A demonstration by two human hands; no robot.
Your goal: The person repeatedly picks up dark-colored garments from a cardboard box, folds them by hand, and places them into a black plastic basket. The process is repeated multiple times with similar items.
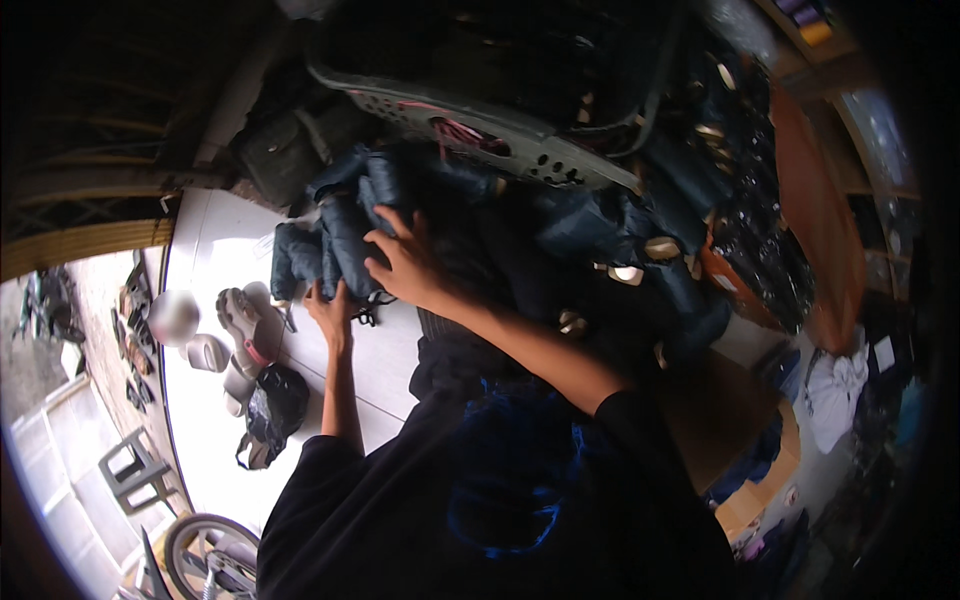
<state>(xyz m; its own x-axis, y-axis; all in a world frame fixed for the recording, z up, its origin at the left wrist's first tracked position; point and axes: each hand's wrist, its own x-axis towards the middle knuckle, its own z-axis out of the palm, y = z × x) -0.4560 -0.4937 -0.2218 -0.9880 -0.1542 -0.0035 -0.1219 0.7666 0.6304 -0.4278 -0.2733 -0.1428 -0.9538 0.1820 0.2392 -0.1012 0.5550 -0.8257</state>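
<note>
See the left hand (330, 305) nearest, low at the near end of the dark blue wrapped rolls (346, 248), fingers a bit bent; cannot tell how tight, or if really holding. Best to cup that end from below, and not pinch the shiny wrap. Look a bit right for the right hand (408, 268), fingers spread wide by the right side of the rolls; no firm hold to see, and cannot tell about a touch. Good to close those fingers softly and press the rolls together.

Find the rolls in a pile, just right of the white floor tiles (215, 225). In the middle of the pile, long way from near to far, far end leaning a little left. Past the pile, at the far side, find the dark grey plastic basket (480, 122).
</note>
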